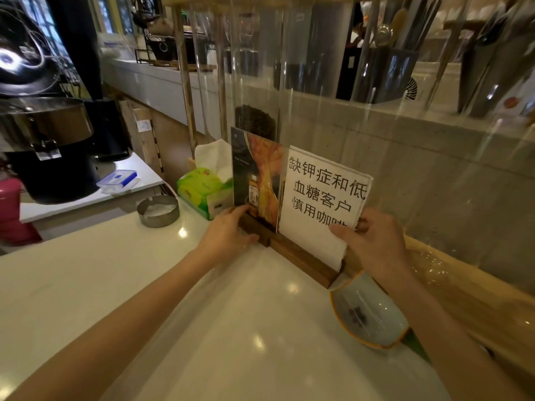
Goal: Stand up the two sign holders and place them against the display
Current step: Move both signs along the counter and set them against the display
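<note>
Sign holders upright against display

The picture sign point(256, 180) is steadied by the left hand point(228, 233); the text sign point(321, 198) is pinched by the right hand point(373, 241). Panels likely light; wooden bases are preferred.

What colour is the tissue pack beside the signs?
Bright green tissue pack, white tissue poking out; seen from the head camera.

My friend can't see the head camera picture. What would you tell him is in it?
Two sign holders stand side by side on a white counter: the left hand steadies the picture sign, the right hand grips the white text sign. Glass display tubes rise behind.
</note>
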The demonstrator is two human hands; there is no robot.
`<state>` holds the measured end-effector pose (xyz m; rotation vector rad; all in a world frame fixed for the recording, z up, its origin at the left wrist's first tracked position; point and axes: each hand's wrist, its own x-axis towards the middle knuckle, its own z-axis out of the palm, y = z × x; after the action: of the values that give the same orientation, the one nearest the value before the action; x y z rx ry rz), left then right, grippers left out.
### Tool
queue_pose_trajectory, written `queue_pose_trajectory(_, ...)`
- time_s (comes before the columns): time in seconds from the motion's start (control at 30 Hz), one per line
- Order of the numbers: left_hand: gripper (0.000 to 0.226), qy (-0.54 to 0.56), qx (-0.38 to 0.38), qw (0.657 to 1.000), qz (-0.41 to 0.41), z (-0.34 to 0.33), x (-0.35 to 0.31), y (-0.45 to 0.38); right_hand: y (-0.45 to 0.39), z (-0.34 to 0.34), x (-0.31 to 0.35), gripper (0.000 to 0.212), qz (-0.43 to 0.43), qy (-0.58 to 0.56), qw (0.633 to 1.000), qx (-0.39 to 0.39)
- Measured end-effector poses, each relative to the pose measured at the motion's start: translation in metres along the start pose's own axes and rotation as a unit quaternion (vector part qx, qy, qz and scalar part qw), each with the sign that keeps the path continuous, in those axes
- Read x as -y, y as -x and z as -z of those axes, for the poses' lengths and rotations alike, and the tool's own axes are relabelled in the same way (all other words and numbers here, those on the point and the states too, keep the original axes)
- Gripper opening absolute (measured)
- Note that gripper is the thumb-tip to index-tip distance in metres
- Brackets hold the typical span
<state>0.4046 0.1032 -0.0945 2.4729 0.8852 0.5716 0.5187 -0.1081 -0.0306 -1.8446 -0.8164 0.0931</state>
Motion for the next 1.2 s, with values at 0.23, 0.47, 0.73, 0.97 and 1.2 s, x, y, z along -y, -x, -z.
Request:
queue_pose_trajectory(0.23, 0.044, -0.009, 0.010, 1.000, -0.009, -0.013, -0.003, 0.003, 0.000, -0.001, 0.001, 0.028, 0.016, -0.024, 1.000, -0.006)
queue_pose_trajectory(0.47, 0.047, -0.023, 0.021, 1.000, 0.000, -0.016, -0.004, 0.004, 0.001, -0.001, 0.002, 0.029, 0.022, -0.022, 0.999, -0.004)
queue_pose_trajectory(0.73, 0.052, -0.032, 0.039, 0.999, 0.022, -0.014, -0.011, 0.002, 0.000, -0.002, 0.000, 0.028, 0.030, -0.010, 0.999, -0.007)
queue_pose_trajectory(0.97, 0.052, -0.038, 0.051, 0.998, 0.015, -0.013, -0.011, 0.001, 0.000, -0.004, 0.000, 0.029, 0.035, -0.009, 0.999, -0.013)
queue_pose_trajectory(1.2, 0.056, -0.031, 0.063, 0.997, 0.030, -0.011, -0.009, -0.002, 0.000, -0.004, 0.000, 0.028, 0.034, -0.018, 0.999, -0.011)
